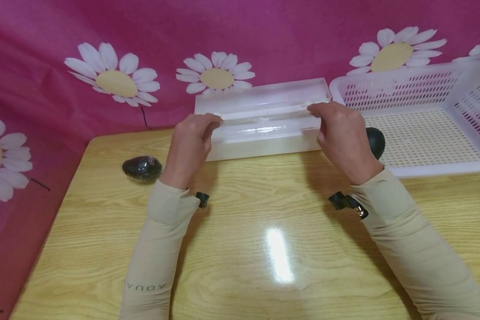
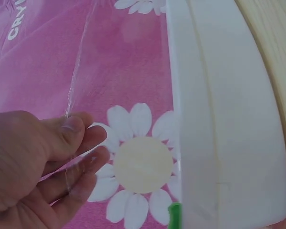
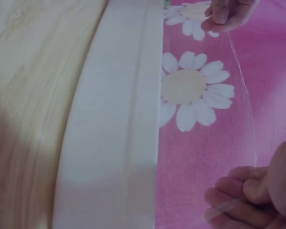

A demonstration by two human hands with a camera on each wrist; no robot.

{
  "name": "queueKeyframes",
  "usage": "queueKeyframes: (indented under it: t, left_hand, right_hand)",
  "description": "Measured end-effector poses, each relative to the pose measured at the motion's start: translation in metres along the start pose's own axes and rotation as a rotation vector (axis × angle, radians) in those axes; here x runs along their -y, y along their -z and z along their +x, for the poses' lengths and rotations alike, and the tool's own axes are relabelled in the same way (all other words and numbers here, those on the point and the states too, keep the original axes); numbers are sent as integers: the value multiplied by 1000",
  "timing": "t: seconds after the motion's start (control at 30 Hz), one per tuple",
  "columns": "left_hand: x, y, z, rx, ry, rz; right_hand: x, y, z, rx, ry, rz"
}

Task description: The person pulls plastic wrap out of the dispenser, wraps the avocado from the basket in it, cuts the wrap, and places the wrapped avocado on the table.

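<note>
A long white cling film dispenser box (image 1: 260, 149) stands at the back of the table. Clear cling film (image 1: 266, 129) stretches up from it, its loose edge showing as a thin line in both wrist views. My left hand (image 1: 190, 144) pinches that edge near the box's left end, thumb against fingers. Towards the right end, my right hand (image 1: 344, 138) pinches the same edge. In the left wrist view the white box (image 2: 233, 105) lies beside the left hand (image 2: 43, 167), apart from it.
On the left, a dark, film-wrapped, egg-shaped thing (image 1: 142, 168), resembling an avocado, lies on the table. Another dark rounded thing (image 1: 377, 142) shows partly behind the right wrist. A white slotted plastic basket (image 1: 444, 170) stands at the right. A pink flowered cloth (image 1: 284, 40) hangs behind.
</note>
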State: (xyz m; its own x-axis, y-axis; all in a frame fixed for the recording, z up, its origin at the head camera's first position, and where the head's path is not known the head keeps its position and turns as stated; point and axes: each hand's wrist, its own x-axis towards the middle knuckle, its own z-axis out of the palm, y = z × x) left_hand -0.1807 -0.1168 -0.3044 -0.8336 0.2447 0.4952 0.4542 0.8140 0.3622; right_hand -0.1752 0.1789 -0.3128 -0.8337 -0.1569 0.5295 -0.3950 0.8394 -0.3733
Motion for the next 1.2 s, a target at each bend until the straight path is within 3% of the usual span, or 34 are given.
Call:
queueKeyframes:
  t: [0.2,0.47,0.73,0.97,1.2]
  left_hand:
    - [-4,6,-1,25,0,-6]
    - [-10,14,-3,26,-37,30]
    - [-11,18,-6,-40,-118,54]
    - [-16,27,-9,-45,-131,65]
    - [-22,37,-12,-100,-166,51]
  right_hand:
    - [-1,6,0,-4,3,-10]
    - [-5,13,1,-65,29,7]
    - [-3,20,1,-114,87,11]
    - [-2,24,1,-146,112,46]
    - [2,30,2,-198,114,56]
